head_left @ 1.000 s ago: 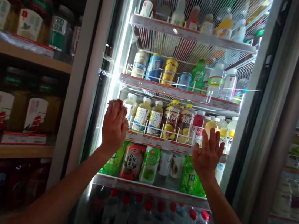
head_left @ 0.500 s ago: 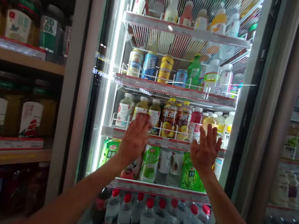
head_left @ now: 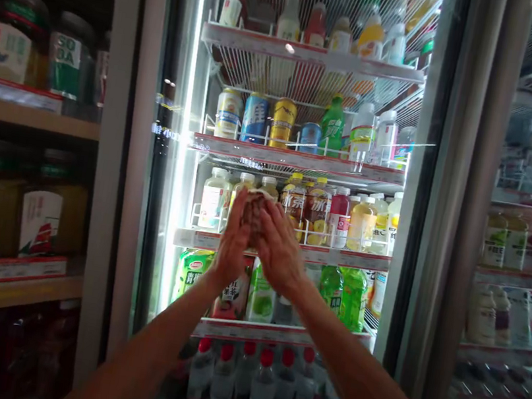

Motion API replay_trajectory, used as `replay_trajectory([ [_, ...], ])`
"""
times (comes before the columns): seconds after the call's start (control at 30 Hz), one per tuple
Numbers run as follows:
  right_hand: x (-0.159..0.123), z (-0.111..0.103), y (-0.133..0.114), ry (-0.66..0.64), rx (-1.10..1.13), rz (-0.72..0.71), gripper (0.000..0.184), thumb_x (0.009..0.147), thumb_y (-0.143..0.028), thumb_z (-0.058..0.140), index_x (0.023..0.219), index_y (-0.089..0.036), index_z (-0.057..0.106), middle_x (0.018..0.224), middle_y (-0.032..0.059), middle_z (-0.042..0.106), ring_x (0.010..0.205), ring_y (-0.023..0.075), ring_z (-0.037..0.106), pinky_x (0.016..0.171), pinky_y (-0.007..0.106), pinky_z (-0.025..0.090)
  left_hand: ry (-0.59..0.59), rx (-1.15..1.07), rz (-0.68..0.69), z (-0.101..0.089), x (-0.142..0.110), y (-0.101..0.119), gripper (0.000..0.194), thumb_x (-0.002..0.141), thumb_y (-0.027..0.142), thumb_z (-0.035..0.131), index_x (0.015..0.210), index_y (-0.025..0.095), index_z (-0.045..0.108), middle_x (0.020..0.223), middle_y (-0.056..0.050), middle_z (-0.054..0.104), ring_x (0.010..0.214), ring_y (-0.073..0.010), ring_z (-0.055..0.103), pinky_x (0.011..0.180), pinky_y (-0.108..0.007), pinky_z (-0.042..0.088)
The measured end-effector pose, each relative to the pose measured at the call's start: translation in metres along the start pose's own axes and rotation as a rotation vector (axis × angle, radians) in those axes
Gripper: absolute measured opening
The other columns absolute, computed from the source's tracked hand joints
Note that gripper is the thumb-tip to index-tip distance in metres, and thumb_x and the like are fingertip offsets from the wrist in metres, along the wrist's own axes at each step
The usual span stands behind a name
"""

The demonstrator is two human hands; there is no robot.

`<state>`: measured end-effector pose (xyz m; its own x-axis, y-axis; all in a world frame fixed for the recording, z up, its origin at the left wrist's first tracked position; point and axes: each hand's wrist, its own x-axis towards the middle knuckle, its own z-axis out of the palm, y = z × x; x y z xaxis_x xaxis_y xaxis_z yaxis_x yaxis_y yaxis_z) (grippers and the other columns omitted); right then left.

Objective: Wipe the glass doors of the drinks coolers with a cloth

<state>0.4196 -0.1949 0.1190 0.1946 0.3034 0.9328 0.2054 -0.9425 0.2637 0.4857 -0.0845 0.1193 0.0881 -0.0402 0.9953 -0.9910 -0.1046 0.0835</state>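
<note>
Both my hands are raised together in front of the glass door of a drinks fridge. Between them is a crumpled brownish cloth (head_left: 253,216), creased and partly covered by fingers. My left hand (head_left: 231,248) grips it from the left side, its fingers pointing up. From the right, my right hand (head_left: 281,248) lies over the cloth with its fingers pressed against it. Behind the hands, a shelf of bottled drinks shows through the glass, among them dark iced tea bottles (head_left: 294,204) with yellow caps and a red drink bottle (head_left: 339,220).
Several cans (head_left: 255,118) stand on a shelf above. Green drink bottles (head_left: 354,299) are on the shelf below, and red-capped bottles (head_left: 263,386) line the bottom. A wooden shelf (head_left: 28,116) with jars is at left. Another glass-fronted fridge (head_left: 524,278) is at right.
My right hand has moved left across the door, from spread fingers to meeting my left hand at the cloth. The view has shifted slightly to the right.
</note>
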Motion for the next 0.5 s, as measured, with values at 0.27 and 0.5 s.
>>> replay_trajectory([
  [0.27,0.027,0.058,-0.047,-0.03,-0.251,0.06,0.049,0.088,-0.035,0.039,0.135,-0.023,0.033,0.148,0.0059,0.024,0.138,0.0266,0.01,0.108,0.054,0.017,0.192,0.053,0.012,-0.032,0.001,-0.03,0.053,0.092,0.04,0.02,0.141,0.022,0.018,0.148,-0.004,0.022,0.136,-0.0179,0.02,0.113,-0.038,0.021],
  [0.5,0.0,-0.005,0.051,0.185,-0.343,0.103,0.045,0.087,-0.023,0.04,0.131,-0.023,0.04,0.139,0.0051,0.041,0.135,0.0248,0.023,0.107,0.054,0.02,0.097,0.468,0.111,-0.043,-0.002,-0.054,0.051,0.091,0.034,0.031,0.14,0.024,0.023,0.147,-0.007,0.024,0.136,-0.0234,0.018,0.111,-0.047,0.013],
])
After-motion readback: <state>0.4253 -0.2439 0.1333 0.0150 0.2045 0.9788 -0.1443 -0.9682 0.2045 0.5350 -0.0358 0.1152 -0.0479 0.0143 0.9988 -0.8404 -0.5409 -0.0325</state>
